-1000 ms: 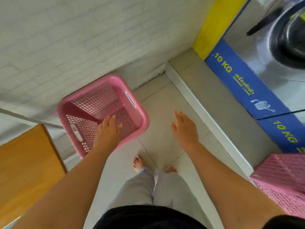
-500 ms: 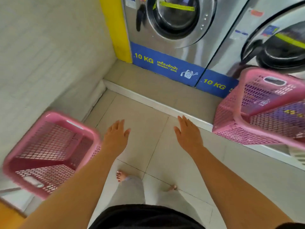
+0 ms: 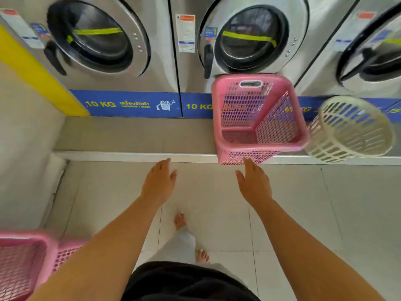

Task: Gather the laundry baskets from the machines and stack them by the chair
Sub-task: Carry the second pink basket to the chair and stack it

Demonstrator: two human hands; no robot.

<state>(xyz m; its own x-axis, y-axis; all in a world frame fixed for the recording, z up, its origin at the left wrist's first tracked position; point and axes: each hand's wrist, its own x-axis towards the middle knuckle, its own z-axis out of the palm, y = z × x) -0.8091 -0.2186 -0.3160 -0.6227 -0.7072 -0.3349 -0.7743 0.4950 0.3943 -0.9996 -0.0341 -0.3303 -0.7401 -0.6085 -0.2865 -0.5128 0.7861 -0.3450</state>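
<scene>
A pink square laundry basket (image 3: 258, 118) stands on the raised step in front of the middle washing machine (image 3: 251, 38). Beside it on the right a cream round basket (image 3: 351, 129) leans tilted on the same step. Another pink basket (image 3: 23, 263) sits on the floor at the lower left, partly cut off by the frame. My left hand (image 3: 158, 183) is stretched forward over the floor tiles, fingers apart and empty. My right hand (image 3: 253, 183) is also empty and spread, its fingertips just below the pink basket's near side.
Three steel front-loading washers line the back, the left one (image 3: 97, 40) beside a yellow pillar (image 3: 36, 77). A grey step (image 3: 134, 135) with a white edge runs below them. A pale wall (image 3: 23, 159) closes the left side. My bare feet stand on pale floor tiles (image 3: 325, 213).
The view has swung right from the corner to face the machines. The floor basket has slid to the lower left edge; both empty hands now point toward the pink basket on the step.
</scene>
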